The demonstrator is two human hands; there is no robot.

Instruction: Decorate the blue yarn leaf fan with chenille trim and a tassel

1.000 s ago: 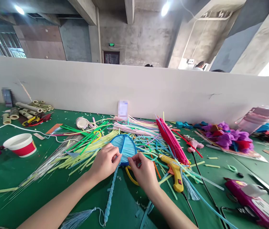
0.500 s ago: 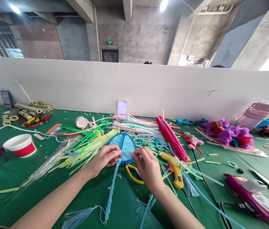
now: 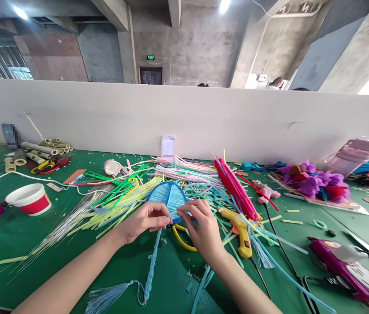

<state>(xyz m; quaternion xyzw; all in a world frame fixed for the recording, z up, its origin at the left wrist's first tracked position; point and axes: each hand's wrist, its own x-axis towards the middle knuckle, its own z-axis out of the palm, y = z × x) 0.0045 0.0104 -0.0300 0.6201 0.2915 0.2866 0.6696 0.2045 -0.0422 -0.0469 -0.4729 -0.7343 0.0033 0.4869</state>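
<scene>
A round blue fan [image 3: 167,196], strung with blue thread across its frame, lies in front of me on the heap of pipe cleaners. Its handle [image 3: 152,266], wrapped in fuzzy light blue, runs down toward me and ends in a light blue tassel [image 3: 108,298]. My left hand [image 3: 146,221] is closed in a pinch at the fan's lower rim, where the handle begins. Close beside it, the fingertips of my right hand [image 3: 202,224] pinch a short light blue strip [image 3: 173,213] against the rim. My fingers hide the joint of handle and rim.
A yellow glue gun [image 3: 241,235] lies right of my right hand, its cord trailing forward. Pink-red pipe cleaners [image 3: 236,189] lie behind it. A paper cup [image 3: 30,198] and bamboo pieces [image 3: 40,150] are left; purple flowers [image 3: 315,181] and a magenta power strip [image 3: 348,270] are right.
My left hand has shifted slightly right along the fan's lower rim. The right fingertips have moved a little left, closer to the left ones. The handle and tassel lie almost unchanged.
</scene>
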